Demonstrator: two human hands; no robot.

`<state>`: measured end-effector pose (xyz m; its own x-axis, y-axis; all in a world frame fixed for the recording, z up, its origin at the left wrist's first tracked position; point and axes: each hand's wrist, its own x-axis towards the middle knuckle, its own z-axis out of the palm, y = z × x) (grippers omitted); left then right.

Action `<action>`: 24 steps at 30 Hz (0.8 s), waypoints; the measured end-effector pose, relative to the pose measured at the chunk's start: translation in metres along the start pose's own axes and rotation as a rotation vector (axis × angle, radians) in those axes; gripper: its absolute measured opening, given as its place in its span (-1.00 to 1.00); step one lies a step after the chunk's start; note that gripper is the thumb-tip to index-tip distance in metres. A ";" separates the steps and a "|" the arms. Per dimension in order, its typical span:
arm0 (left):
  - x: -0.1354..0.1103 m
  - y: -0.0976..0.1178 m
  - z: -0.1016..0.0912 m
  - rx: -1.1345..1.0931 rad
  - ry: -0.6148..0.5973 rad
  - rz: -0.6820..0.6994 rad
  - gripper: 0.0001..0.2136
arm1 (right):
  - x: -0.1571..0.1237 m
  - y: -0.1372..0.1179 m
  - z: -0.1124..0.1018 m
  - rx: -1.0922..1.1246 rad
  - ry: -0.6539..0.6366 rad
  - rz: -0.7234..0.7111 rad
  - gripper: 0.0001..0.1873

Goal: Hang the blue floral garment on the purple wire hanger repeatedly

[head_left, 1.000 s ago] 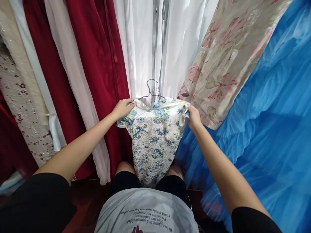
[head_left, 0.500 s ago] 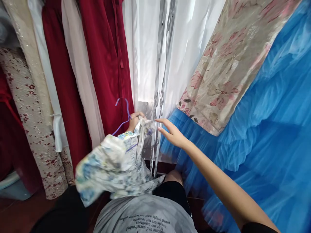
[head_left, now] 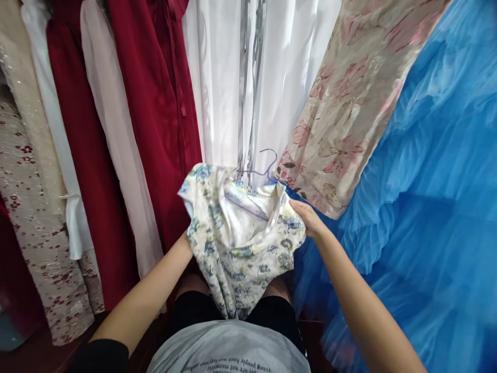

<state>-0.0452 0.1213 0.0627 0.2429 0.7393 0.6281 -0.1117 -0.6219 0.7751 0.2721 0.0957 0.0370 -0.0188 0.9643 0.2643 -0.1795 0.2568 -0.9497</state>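
Note:
A white top with blue and yellow floral print (head_left: pixel 267 267) is spread in front of me, its round neckline facing up. A thin purple hanger (head_left: pixel 267 168) sits in it, the hook sticking out past the far side and the bar showing through the neck opening. My right hand (head_left: pixel 306 213) grips the top's right shoulder edge, fingers partly behind the cloth. At the left side, my left hand goes under the top; only the wrist (head_left: pixel 187 247) shows and its fingers are hidden.
Dark red dresses (head_left: pixel 155 77) and a pale pink one (head_left: pixel 112 119) hang on the left. White curtains (head_left: pixel 219 77) with grey ribbons are straight ahead. A beige floral dress (head_left: pixel 345 114) and a blue tulle gown (head_left: pixel 435 217) hang on the right.
The floral top has swung from the left to in front of me and been spread, its hanger hook now to the right. My right hand has closed on its shoulder; my left went under it.

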 end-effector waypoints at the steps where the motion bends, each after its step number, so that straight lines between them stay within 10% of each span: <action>1: -0.006 -0.001 -0.007 -0.035 0.012 -0.018 -0.31 | 0.010 -0.005 0.000 -0.002 0.019 -0.004 -0.56; 11: -0.053 -0.032 -0.029 -0.385 0.365 -0.389 -0.51 | 0.041 -0.037 0.030 -0.204 -0.052 -0.033 -0.56; 16: -0.092 -0.058 -0.002 -0.498 0.541 -0.486 -0.57 | 0.028 -0.048 0.022 -0.681 -0.132 -0.285 -0.53; 24: -0.120 -0.072 0.040 -0.516 0.566 -0.475 -0.59 | 0.035 -0.056 0.014 -1.217 0.187 -0.504 -0.66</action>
<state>-0.0280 0.0674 -0.0713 -0.1220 0.9902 0.0682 -0.5724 -0.1263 0.8102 0.2678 0.1145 0.1023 -0.0582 0.7167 0.6950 0.8630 0.3861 -0.3258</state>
